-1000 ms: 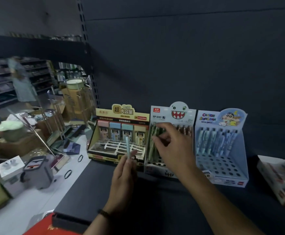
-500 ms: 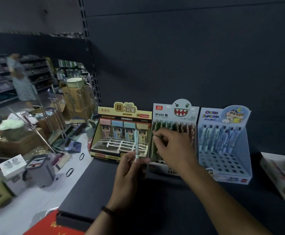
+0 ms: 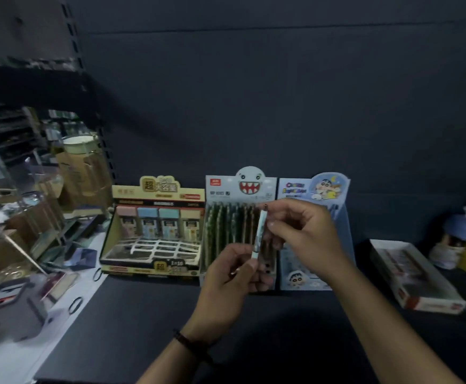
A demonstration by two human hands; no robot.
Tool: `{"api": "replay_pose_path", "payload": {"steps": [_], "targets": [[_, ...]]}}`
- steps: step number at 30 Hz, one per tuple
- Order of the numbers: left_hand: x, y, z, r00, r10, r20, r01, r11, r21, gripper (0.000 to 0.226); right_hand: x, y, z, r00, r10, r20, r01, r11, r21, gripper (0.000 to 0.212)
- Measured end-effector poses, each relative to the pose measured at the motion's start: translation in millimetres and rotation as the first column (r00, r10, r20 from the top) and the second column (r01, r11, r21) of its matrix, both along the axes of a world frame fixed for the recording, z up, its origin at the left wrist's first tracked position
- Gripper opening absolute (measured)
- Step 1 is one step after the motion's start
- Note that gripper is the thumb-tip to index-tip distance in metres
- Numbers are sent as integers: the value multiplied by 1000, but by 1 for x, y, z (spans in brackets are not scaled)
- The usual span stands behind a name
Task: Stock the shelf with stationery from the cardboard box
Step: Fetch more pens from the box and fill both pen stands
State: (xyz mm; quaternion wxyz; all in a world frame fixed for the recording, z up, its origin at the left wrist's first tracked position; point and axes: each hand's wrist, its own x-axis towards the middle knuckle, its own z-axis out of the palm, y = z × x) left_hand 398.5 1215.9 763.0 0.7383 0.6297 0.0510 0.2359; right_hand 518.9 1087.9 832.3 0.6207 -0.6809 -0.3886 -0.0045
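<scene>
Nearest me, my left hand (image 3: 226, 275), with a bracelet (image 3: 190, 345) on the wrist, has its fingers curled round the foot of a pen (image 3: 259, 236). It holds the pen upright, which I judge is to line it up with a slot. My right hand (image 3: 306, 239) meets it from the other side, thumb and forefinger pinched on the pen's upper part and the other fingers loosely bent. I'd say that grip is there to steady and steer it.

The pen is slim and pale, with a printed barrel and a dark tip on top. A darker strip beside it may be a second pen, but I cannot tell. The pen hangs just in front of the toothy pen box (image 3: 240, 187), not yet in it.

That box stands on the dark shelf (image 3: 143, 314), rows of green pens filling its left part. Just beside its left side is a yellow box (image 3: 157, 189) of small packs. Just beside its right side is a blue cartoon box (image 3: 315, 189), half hidden by my right hand. Well to the right of the pen box lies a flat carton (image 3: 414, 275).
</scene>
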Motion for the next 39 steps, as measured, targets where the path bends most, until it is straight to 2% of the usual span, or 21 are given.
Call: {"api": "replay_pose_path", "payload": {"steps": [3,5,7,9,11,14,17,21,27,32,36,39], "targets": [[15,-19,1,999,-25,-20,25,999,-30,8,4,-21,1,999,-38,-19,38,999,5,23],[24,-29,0,1000,-4,-18,4,999,32,5,6,-30,1,993,-122,-6,122,993,-3,22],[31,-35,-3,998,59,-14,-55,978,202,7,11,-39,1,979,-205,-3,205,979,3,25],[37,-39,-6,989,148,-22,-127,907,402,15,20,-49,1,954,-300,6,300,953,42,26],[40,-42,-13,982,191,-16,-141,774,617,22,31,-58,2,920,-392,7,391,917,82,27],[42,-44,-29,987,156,37,-107,467,878,27,42,-61,4,865,-489,114,485,872,69,26],[43,-42,-46,987,158,25,-68,277,959,39,47,-51,1,825,-518,226,531,848,7,25],[41,-43,-53,981,188,40,-63,116,991,45,49,-32,-7,836,-476,271,513,855,-79,26],[37,-48,-49,955,279,97,-111,34,993,45,51,-13,-14,842,-442,310,501,853,-145,29],[34,-50,-43,940,338,39,-57,42,998,44,54,-7,-18,848,-412,334,498,834,-237,28],[34,-51,-42,931,364,-8,-17,67,998,40,54,-2,-22,858,-356,370,489,786,-378,24],[34,-50,-43,931,365,-12,-10,59,998,40,53,-3,-20,862,-341,375,483,775,-408,25]]}}
